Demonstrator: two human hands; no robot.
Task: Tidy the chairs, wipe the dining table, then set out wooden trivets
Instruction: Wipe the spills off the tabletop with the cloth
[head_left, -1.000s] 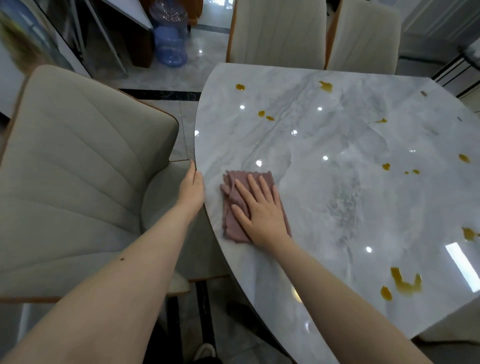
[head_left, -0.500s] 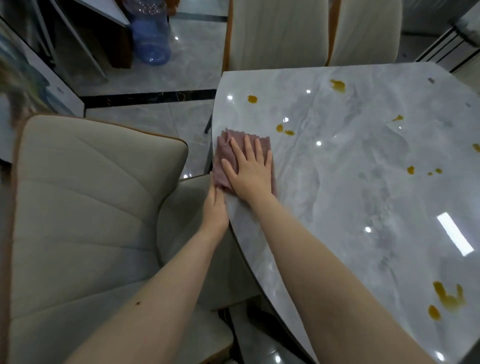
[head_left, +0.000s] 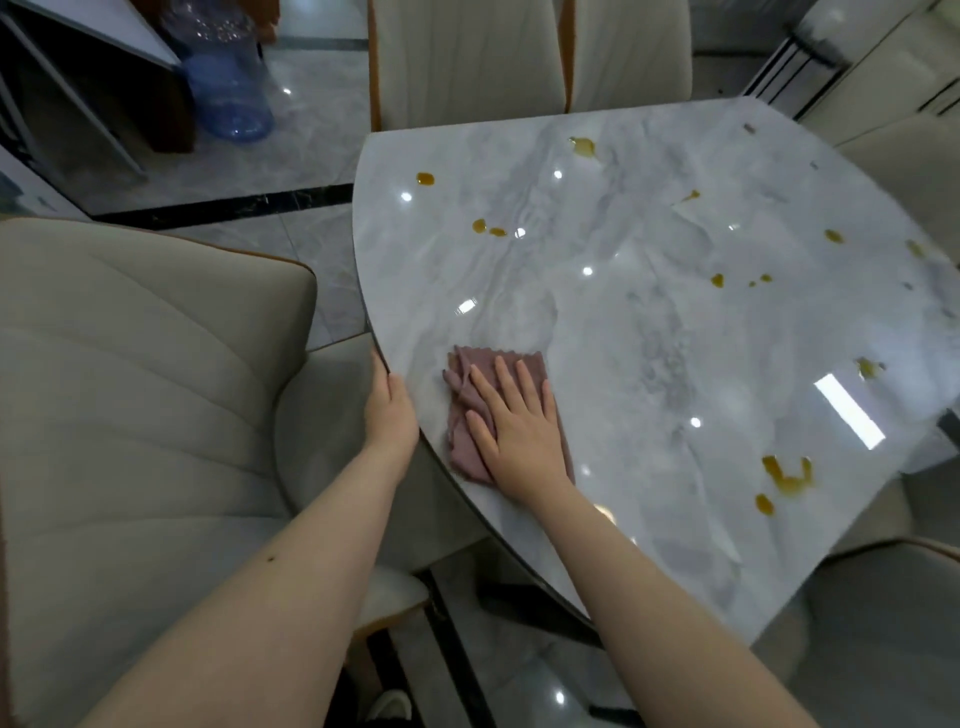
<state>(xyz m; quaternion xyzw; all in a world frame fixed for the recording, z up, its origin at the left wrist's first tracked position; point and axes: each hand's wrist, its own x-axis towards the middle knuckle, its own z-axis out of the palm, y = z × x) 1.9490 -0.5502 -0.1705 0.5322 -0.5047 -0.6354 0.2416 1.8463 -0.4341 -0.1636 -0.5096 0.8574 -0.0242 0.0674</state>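
A grey marble dining table fills the right of the view, dotted with several amber spills such as one near the far left edge and a larger one at the near right. A mauve cloth lies near the table's left edge. My right hand presses flat on it with straight fingers. My left hand rests against the table's left edge, fingers straight. A cream padded chair stands at my left, its seat under the table edge.
Two cream chairs stand at the far end of the table, and another chair is at the near right. A blue water jug sits on the glossy floor at the far left. No trivets in view.
My right hand slid the cloth forward along the left edge, then back toward me and slightly inward. My left hand stayed against the table edge.
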